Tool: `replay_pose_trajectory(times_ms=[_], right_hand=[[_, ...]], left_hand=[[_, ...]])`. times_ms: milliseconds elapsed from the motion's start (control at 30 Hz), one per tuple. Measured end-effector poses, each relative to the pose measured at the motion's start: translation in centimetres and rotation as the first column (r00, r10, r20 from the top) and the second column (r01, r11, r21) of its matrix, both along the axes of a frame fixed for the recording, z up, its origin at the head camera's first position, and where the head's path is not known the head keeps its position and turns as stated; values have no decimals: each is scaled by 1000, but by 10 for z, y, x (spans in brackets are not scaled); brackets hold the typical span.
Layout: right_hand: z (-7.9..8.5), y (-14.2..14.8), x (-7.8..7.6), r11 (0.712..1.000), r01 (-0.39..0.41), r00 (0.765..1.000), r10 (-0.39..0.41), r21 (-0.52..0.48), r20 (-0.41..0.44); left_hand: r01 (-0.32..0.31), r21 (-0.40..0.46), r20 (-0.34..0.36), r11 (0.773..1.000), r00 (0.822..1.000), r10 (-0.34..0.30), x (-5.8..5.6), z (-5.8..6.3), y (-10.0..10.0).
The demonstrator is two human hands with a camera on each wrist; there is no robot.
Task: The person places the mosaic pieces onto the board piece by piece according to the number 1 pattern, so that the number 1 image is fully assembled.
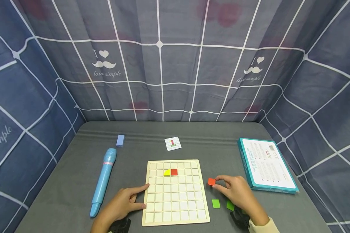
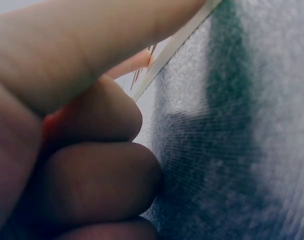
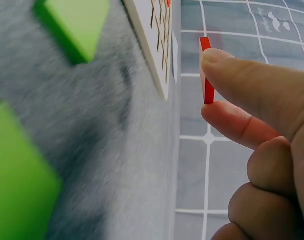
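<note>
A wooden grid board lies in the middle of the table, with a yellow piece and a red square tile side by side in its upper rows. My left hand rests at the board's left edge, index finger and thumb stretched out to touch it. In the left wrist view its other fingers are curled under. Just right of the board, my right hand pinches an orange-red square tile between thumb and index finger. Green tiles lie below that hand, one partly hidden by the wrist.
A small pattern card lies beyond the board. A blue microphone-shaped object and a small blue block are at the left. A teal-edged box lies at the right. Grid-patterned cloth surrounds the back and sides.
</note>
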State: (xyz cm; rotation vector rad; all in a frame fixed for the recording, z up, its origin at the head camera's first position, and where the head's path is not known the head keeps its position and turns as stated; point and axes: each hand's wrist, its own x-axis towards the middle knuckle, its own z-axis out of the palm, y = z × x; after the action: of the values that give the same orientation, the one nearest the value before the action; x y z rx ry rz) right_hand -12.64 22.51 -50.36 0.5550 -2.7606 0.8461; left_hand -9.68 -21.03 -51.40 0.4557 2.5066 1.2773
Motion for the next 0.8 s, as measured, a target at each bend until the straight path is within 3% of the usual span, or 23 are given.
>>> replay_pose_trajectory(times_ms=[333,633,800], right_hand=[[5,-20,-10,999,-39,995,39,-6,95],[4,-37,-16,996,-84,995,86,-34,45],[3,-51,-18,992,-115,989,119,-49,93]], left_hand=[[7,-4,-11,1000,1000,-7,-2,1,1],[2,-1,-3,1000,1000,-2,-5,2,2],[-3,-7,13,1000,1000,3,-2,2,1]])
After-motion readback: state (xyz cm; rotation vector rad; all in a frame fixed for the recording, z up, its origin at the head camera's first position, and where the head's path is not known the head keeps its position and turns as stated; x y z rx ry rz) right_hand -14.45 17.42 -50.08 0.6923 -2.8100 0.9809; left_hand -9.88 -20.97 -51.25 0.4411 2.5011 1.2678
